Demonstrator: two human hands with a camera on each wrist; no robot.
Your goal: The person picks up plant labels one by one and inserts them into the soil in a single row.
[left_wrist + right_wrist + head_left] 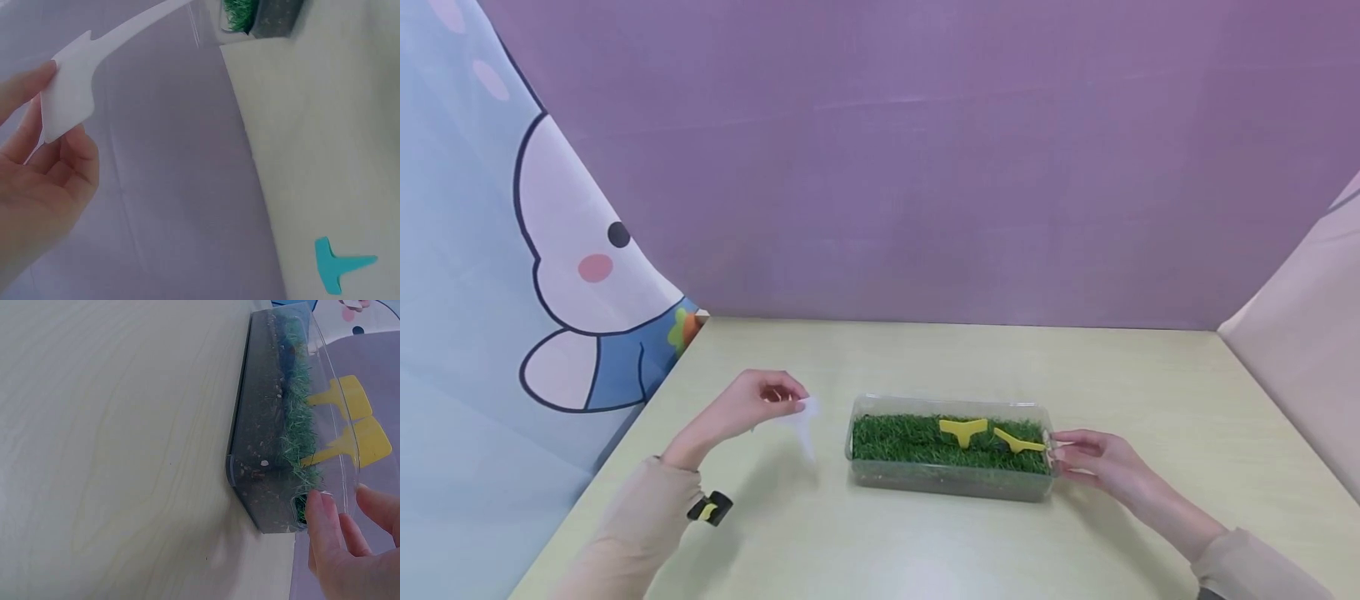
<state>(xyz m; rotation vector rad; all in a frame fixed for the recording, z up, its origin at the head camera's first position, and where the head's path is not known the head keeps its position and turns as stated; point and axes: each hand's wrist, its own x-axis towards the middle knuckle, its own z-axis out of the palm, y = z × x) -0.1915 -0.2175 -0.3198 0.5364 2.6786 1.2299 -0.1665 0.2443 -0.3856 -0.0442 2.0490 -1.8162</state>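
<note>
My left hand (758, 400) pinches a white T-shaped plant label (70, 94) by its broad head, its stem pointing toward the planter box. Label and hand are above the table, left of the box. The clear plastic planter box (947, 479) holds dark soil under green grass (895, 437). Two yellow plant labels, one near the middle (964, 431) and one near the right end (1018, 442), stand in the grass. At the box's right end my right hand (1108, 467) holds the end wall, thumb at the rim and fingers against the outside, beside a cut-out.
A teal T-shaped label (337, 265) lies on the pale wooden table (925, 550) in the left wrist view. A purple cloth (925, 183) hangs behind the table, and a blue cloth with a cartoon figure (580, 250) hangs at the left.
</note>
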